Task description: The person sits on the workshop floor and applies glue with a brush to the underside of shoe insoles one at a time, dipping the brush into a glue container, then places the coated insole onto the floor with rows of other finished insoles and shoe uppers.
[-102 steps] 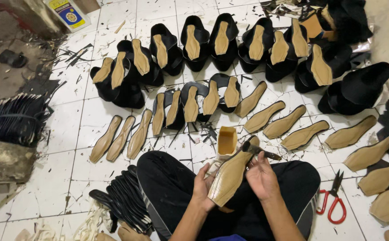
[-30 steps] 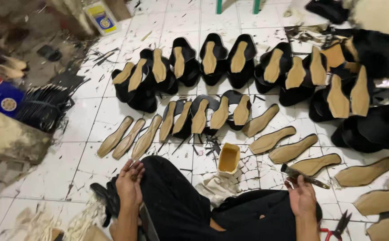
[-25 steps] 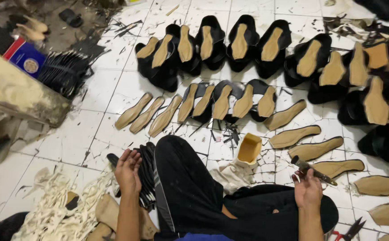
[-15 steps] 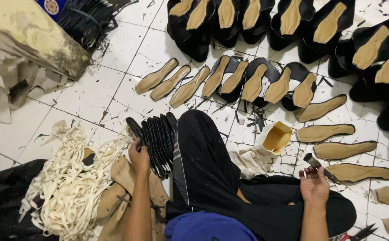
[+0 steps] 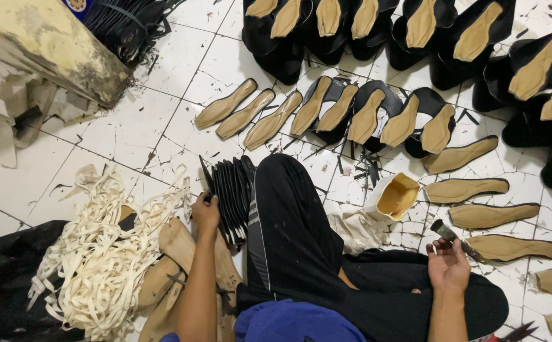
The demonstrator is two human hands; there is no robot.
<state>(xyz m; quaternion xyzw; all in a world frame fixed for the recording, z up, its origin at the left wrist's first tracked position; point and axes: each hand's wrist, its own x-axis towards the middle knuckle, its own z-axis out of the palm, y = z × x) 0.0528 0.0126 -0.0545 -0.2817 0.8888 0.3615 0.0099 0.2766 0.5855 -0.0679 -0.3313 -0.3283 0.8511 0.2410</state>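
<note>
Down at seven o'clock, the left hand closes its fingers on the near edge of a stack of black sole pieces standing on the tiled floor beside the knee. At four o'clock the right hand lies palm up, loosely curled round a small brush. A glue pot sits at centre, tan insoles at three o'clock, pale strips at eight.

Matt black soles; smooth tan insoles; glossy white tiled floor; pale cloth strips.
</note>
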